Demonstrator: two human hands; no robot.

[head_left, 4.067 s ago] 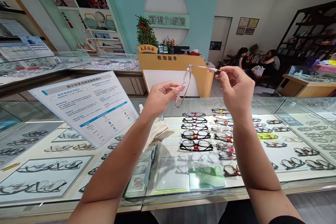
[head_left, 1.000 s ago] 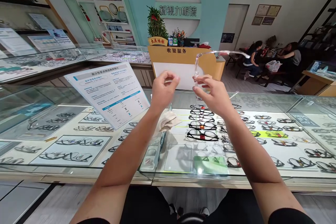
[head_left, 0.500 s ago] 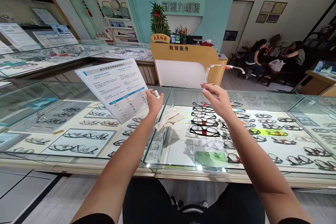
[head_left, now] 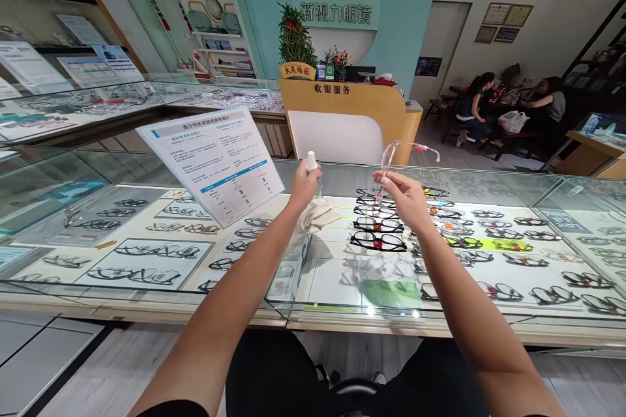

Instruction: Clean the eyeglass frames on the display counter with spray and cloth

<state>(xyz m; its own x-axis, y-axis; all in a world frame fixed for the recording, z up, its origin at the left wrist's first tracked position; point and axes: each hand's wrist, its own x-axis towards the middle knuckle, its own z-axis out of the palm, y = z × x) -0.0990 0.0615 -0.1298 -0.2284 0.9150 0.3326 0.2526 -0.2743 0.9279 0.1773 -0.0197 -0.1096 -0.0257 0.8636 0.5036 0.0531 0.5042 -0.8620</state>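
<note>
My left hand [head_left: 304, 186] is closed around a small white bottle [head_left: 312, 160], whose narrow top points up; the rest is hidden in my fingers. Over the counter, my right hand [head_left: 409, 201] pinches a pair of clear-framed eyeglasses [head_left: 388, 156], held on end with one temple stretching to the right. A crumpled beige cloth [head_left: 320, 214] lies on the glass just below my left hand. To the left of that hand, a printed sheet [head_left: 215, 169] stands tilted on the counter. Dark-framed eyeglasses [head_left: 377, 241] sit in a column beneath my right hand.
The glass display counter [head_left: 288, 319] runs across in front of me, with many frames inside. Beyond it stands a yellow and white cashier desk [head_left: 337, 137] with a potted plant [head_left: 296, 39]. Two people sit at a table at the back right.
My left hand has moved right and up with the bottle, away from the printed sheet toward the eyeglasses. My right hand has lowered the eyeglasses slightly and turned them.
</note>
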